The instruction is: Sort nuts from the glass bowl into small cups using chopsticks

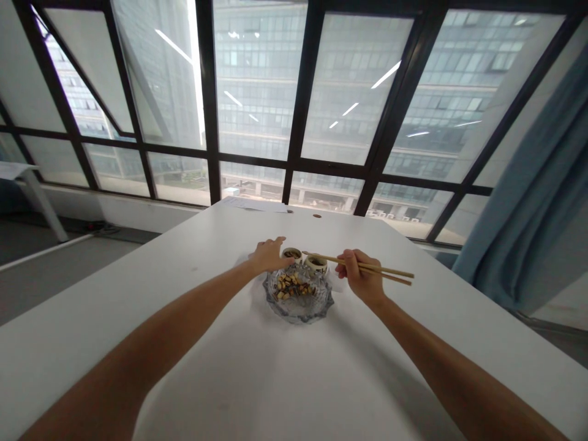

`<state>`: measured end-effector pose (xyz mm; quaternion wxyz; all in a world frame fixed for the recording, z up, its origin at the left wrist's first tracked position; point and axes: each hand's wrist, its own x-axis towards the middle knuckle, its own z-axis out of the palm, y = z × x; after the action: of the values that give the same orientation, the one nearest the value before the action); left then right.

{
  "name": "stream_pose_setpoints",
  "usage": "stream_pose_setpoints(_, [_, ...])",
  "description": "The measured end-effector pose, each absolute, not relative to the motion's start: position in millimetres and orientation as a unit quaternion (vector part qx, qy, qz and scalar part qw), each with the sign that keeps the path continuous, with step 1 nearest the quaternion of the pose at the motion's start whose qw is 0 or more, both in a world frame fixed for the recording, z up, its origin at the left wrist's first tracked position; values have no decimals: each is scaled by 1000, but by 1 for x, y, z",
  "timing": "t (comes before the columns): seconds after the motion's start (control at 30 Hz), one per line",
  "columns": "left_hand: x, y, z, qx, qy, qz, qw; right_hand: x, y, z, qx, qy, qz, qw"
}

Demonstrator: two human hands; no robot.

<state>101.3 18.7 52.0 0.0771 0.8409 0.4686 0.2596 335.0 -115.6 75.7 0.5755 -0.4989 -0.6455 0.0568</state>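
My right hand (pixel 361 272) is closed around a pair of wooden chopsticks (pixel 386 271). Their tips point left, over the two small round pots; whether anything is pinched there is too small to tell. My left hand (pixel 269 255) has its thumb and fingers spread, beside the left pot (pixel 292 252), which has dark bits inside. The right pot (pixel 316 264) is pale with dark marks on its side, and its inside looks dark. In front of both pots stands a clear glass bowl (pixel 298 315) with a scalloped rim. Small yellow-brown pieces (pixel 291 286) lie in it, mostly on the left.
A white table (pixel 206 367) stretches towards large windows. At its far end lie white paper sheets (pixel 255 204), a small reddish-brown disc (pixel 316 215) and a small dark round thing (pixel 290 211). A blue curtain (pixel 519 196) hangs at the right.
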Motion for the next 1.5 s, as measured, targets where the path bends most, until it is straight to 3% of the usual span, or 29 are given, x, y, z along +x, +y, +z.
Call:
stream_pose_setpoints(0.13, [128, 33, 55, 830, 523, 154, 120, 339, -103, 76, -493, -646, 70, 578])
stream_pose_setpoints(0.27, [129, 47, 56, 837, 503, 166, 137, 340, -95, 76, -494, -640, 76, 584])
stream_pose_setpoints(0.5, [123, 58, 58, 881, 443, 166, 14, 333, -82, 76, -501, -658, 39, 561])
stream_pose_setpoints(0.67, [122, 57, 59, 891, 429, 150, -14, 330, -77, 73, -496, -668, 22, 554])
stream_pose_setpoints(0.97, [118, 55, 66, 899, 411, 151, -8, 314, -64, 71, -485, -730, 35, 481])
stream_pose_setpoints(1.27, [111, 56, 74, 895, 423, 108, 92, 320, -97, 86, -478, -648, 141, 575])
stream_pose_setpoints(1.5, [104, 46, 77, 891, 434, 93, 97, 317, -115, 73, -516, -669, 156, 513])
